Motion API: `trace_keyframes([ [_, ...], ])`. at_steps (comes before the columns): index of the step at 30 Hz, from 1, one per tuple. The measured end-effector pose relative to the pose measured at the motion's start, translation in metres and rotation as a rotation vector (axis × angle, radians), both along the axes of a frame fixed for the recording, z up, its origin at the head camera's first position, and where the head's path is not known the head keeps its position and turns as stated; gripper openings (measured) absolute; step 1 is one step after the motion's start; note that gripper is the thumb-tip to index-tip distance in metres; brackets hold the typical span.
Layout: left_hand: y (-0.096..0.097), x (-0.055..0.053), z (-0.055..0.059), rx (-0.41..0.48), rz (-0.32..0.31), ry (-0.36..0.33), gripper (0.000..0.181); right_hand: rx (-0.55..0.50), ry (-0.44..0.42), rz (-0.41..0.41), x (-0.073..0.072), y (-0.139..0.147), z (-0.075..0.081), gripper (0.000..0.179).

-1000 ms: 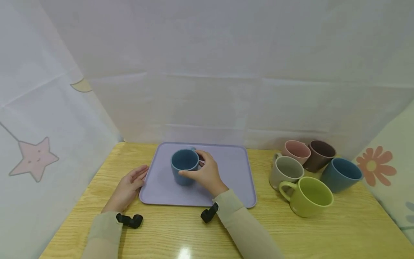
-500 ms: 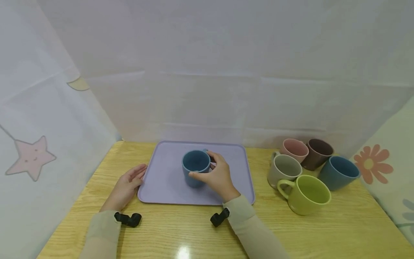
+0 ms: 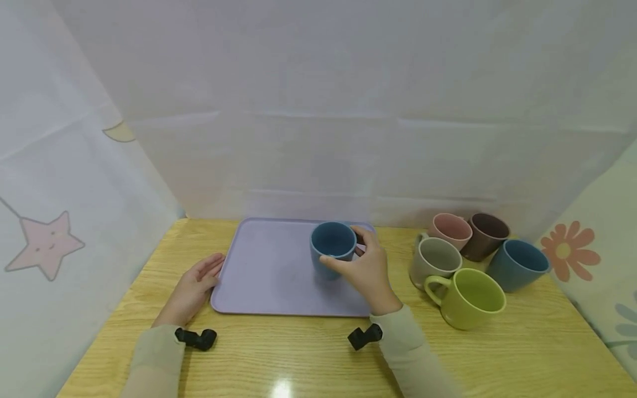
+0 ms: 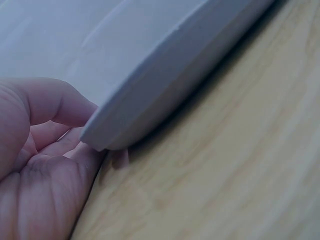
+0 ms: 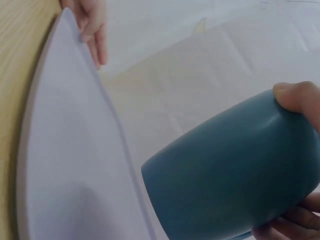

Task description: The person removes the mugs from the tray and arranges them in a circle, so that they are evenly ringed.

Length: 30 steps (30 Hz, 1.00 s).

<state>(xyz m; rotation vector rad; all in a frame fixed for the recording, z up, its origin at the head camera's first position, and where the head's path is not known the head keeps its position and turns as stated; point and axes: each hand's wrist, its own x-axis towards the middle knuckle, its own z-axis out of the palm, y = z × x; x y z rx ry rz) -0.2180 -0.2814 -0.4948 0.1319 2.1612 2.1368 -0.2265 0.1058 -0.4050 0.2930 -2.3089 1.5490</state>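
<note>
My right hand [image 3: 365, 268] grips a blue mug [image 3: 328, 265] from its right side, thumb near the rim and fingers round the back. In the right wrist view the mug [image 5: 230, 170] is tilted to the camera, its base off the surface of the lilac tray [image 5: 70, 130]. The handle is mostly hidden by the hand. In the head view the mug overlaps the right half of the tray [image 3: 269, 265]. My left hand [image 3: 194, 287] lies at the tray's left edge, touching the rim with its fingers mostly straight, as the left wrist view shows close up.
To the right of the tray stand a grey mug [image 3: 423, 271], a yellow-green mug [image 3: 460, 309], a pink mug [image 3: 448, 224], a brown mug [image 3: 480, 246] and another blue mug [image 3: 507, 271], close together on the wooden table [image 3: 249, 354]. White cloth [image 3: 308, 138] hangs behind.
My right hand has carried the blue mug rightward from the left-middle of the tray to its right half, lifting it slightly. The left hand has stayed at the tray's edge.
</note>
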Motion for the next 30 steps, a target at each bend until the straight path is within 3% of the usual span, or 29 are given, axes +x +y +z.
trace_keyframes([
  [10,0.0,0.0,0.0,0.013,0.0,0.003,0.064,-0.037,-0.055,-0.077,0.022,0.046,0.034,0.081],
  [20,0.001,0.0,-0.002,0.017,-0.004,0.009,0.064,-0.044,0.112,-0.173,0.043,0.1,0.058,0.073],
  [27,0.001,0.001,0.0,-0.011,-0.006,0.007,0.063,0.043,0.136,-0.346,0.054,0.138,0.072,0.076],
  [30,0.001,0.001,0.001,-0.023,-0.002,0.006,0.062,0.034,0.121,-0.403,0.056,0.155,0.074,0.075],
])
